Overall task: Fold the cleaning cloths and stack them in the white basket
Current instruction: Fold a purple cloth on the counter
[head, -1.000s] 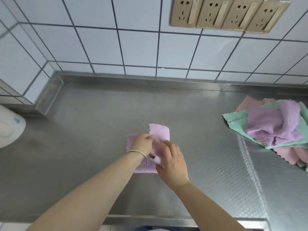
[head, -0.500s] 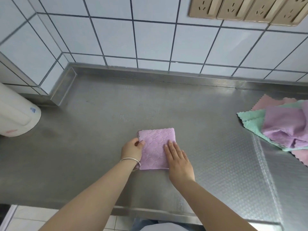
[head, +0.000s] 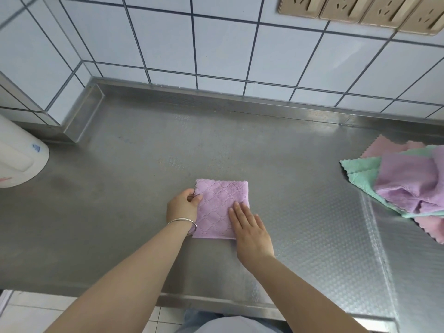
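The folded purple cloth (head: 219, 207) is lying mid-counter (head: 120, 188). The left hand (head: 183, 205) is pinching its nine o'clock edge; the right hand (head: 249, 230) is pressing flat at its five o'clock corner. Loose cloths (head: 408, 181) are piling at three o'clock.

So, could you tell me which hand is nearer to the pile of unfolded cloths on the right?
The right hand. It rests flat on the folded purple cloth, on the side facing the pile of unfolded cloths; the left hand pinches that cloth's far edge.
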Demonstrator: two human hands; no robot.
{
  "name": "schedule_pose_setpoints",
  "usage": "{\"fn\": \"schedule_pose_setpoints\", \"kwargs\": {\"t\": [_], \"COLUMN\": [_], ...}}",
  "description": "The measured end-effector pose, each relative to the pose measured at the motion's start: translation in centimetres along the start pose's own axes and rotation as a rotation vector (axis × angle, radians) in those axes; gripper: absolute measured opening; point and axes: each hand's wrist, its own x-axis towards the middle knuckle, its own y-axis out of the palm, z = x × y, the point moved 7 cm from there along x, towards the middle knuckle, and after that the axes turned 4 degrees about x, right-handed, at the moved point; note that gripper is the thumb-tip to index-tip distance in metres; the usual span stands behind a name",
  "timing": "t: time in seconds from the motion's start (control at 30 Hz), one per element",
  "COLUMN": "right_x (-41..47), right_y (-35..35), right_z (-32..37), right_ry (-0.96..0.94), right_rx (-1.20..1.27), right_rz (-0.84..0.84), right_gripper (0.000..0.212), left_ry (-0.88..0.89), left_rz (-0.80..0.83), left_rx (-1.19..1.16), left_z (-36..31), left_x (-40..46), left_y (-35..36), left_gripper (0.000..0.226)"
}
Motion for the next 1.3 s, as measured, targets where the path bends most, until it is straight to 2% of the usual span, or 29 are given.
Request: {"fn": "schedule_pose_setpoints", "kwargs": {"t": [0.1, 0.2, 0.27, 0.33, 0.47, 0.63, 0.7, 0.77, 0.8, 0.87, 0.9, 0.97, 1.03, 1.17, 1.3], "right_x": [-0.1, 0.0, 0.1, 0.2, 0.6, 0.4, 0.4, 0.7, 1.1, 2.1, 2.8, 3.9, 4.3, 4.3, 4.6], "right_y": [0.1, -1.5, -1.7, -0.7, -1.0, -0.9, -1.3, -2.4, -3.2, -3.9, -3.7, -2.2, -1.2, 0.2, 1.0], "right_z": [-0.2, -0.7, -1.3, -1.9, -1.8, -1.7, -1.7, -1.9, -2.0, -1.9, -1.8, -2.0, -2.9, -4.2, -4.7], "right_ry": [0.030, 0.060, 0.047, 0.039, 0.090, 0.073, 0.052, 0.036, 0.034, 0.026, 0.012, -0.023, -0.002, -0.023, -0.059], "right_rx": [0.052, 0.133, 0.103, 0.086, 0.077, 0.089, 0.081, 0.154, 0.181, 0.158, 0.101, 0.040, 0.049, 0.040, 0.064], "right_rz": [0.022, -0.122, -0.087, 0.012, -0.121, -0.089, -0.092, -0.151, -0.184, -0.172, -0.145, -0.041, 0.002, 0.030, 0.010], "right_gripper": [0.071, 0.070, 0.069, 0.065, 0.065, 0.060, 0.056, 0.050, 0.049, 0.054, 0.059, 0.069, 0.077, 0.090, 0.088], "left_ry": [0.001, -0.026, -0.030, -0.022, 0.011, 0.046, 0.064, 0.128, 0.216, 0.472, 0.577, 0.696, 0.741, 0.727, 0.702], "left_rz": [-0.003, 0.090, 0.208, 0.247, 0.200, 0.156, 0.132, 0.038, -0.056, -0.231, -0.251, -0.142, -0.062, -0.005, 0.027], "left_rx": [-0.010, -0.044, -0.073, -0.077, -0.075, 0.000, 0.062, 0.183, 0.269, 0.520, 0.635, 0.785, 0.850, 0.889, 0.864], "left_z": [0.0, 0.7, 1.2, 1.6, 1.4, 0.9, 0.6, -0.1, -0.8, -2.4, -3.0, -3.1, -2.7, -1.6, -1.1], "left_x": [0.2, 0.9, 0.8, 0.4, -0.1, -0.5, -0.9, -1.5, -2.0, -3.3, -3.9, -4.7, -5.1, -5.3, -5.0], "left_y": [-0.3, -0.2, 0.5, 0.9, 0.7, 0.9, 0.7, 0.0, -0.4, -0.2, 0.6, 3.1, 5.0, 6.5, 6.9], "left_gripper": [0.026, 0.033, 0.041, 0.044, 0.044, 0.048, 0.055, 0.067, 0.070, 0.062, 0.057, 0.059, 0.064, 0.069, 0.071]}}
